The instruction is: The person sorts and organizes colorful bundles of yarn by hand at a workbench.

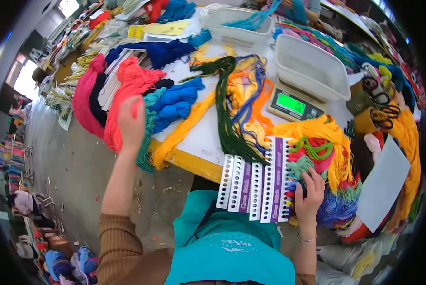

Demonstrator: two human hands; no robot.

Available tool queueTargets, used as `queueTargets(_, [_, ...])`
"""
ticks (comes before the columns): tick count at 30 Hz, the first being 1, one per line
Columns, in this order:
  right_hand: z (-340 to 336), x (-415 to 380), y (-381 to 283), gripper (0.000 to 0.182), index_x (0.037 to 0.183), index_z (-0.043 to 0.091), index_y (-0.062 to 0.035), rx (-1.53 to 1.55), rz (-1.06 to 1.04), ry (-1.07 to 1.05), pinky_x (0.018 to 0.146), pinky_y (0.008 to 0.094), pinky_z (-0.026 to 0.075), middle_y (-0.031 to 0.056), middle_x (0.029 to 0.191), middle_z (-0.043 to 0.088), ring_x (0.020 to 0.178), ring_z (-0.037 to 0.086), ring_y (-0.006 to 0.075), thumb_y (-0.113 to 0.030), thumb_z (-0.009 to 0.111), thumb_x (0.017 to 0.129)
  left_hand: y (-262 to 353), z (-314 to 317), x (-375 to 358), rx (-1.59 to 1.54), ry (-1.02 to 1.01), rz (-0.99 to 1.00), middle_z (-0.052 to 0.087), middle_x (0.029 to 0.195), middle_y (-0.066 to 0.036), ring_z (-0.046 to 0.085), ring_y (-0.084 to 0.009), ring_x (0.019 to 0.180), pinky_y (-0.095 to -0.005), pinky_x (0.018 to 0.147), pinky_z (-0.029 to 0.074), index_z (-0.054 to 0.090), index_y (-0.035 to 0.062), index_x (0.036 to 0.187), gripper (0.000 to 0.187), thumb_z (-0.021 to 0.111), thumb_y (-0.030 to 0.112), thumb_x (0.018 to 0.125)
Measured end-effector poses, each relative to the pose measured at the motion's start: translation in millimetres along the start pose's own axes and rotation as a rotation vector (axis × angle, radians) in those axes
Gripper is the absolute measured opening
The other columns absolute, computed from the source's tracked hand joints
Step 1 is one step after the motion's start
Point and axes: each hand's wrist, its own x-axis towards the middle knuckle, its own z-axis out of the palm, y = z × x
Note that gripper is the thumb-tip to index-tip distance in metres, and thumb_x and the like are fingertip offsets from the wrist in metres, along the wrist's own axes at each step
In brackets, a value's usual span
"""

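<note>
My left hand [131,116] is over the coral-pink yarn [114,124] at the left of the table; motion blurs its fingers. Blue skeins [177,103] and teal yarn [147,135] lie beside it. My right hand [310,194] rests by the right edge of the punched white and purple cards [275,190], its fingers spread and curved over small coloured threads. Whether it grips any thread is hidden. Green and red threads [312,149] lie just above that hand. Dark green yarn [226,109] hangs down to the cards.
A scale [294,103] with a lit green display stands under a white bin [310,66]. Another bin [239,26] is farther back. Scissors [384,116] stand in a holder at the right. Yellow yarn [184,130] crosses the table edge. Another person's hands hold blue yarn at the top.
</note>
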Motion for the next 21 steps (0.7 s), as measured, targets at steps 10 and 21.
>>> queueTargets(10, [20, -1, 2, 0.025, 0.11, 0.063, 0.0032, -0.127, 0.043, 0.012, 0.1, 0.0441, 0.039, 0.0184, 0.125, 0.061, 0.116, 0.054, 0.0369, -0.005, 0.061, 0.086, -76, 15, 91, 0.746, -0.306, 0.306, 0.061, 0.105, -0.008, 0.059, -0.0277, 0.103, -0.0426, 0.088, 0.049, 0.069, 0.0095, 0.107, 0.04, 0.081, 0.027, 0.072])
queueTargets(21, [23, -2, 4, 0.024, 0.11, 0.063, 0.0032, -0.136, 0.037, 0.016, 0.1, 0.0441, 0.04, 0.0185, 0.123, 0.062, 0.115, 0.055, 0.0371, -0.005, 0.06, 0.087, -111, 11, 92, 0.397, -0.174, 0.166, 0.065, 0.098, -0.015, 0.062, -0.0348, 0.097, -0.0444, 0.081, 0.049, 0.06, 0.0031, 0.094, 0.019, 0.068, 0.019, 0.087])
